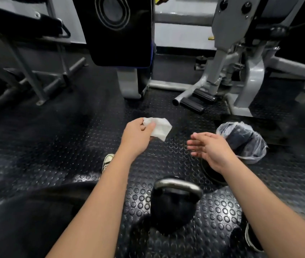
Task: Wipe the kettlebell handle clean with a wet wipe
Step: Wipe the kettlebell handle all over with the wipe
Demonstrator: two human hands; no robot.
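A black kettlebell with a shiny grey handle stands on the studded rubber floor between my legs, low in the view. My left hand is stretched out well beyond it and pinches a crumpled white wet wipe between thumb and fingers. My right hand hovers to the right of the wipe, fingers apart and holding nothing. Neither hand touches the kettlebell.
A small bin lined with a clear plastic bag sits just right of my right hand. A dark round plate lies under my right wrist. Grey gym machines and a black pad stand ahead. My shoes rest on the floor.
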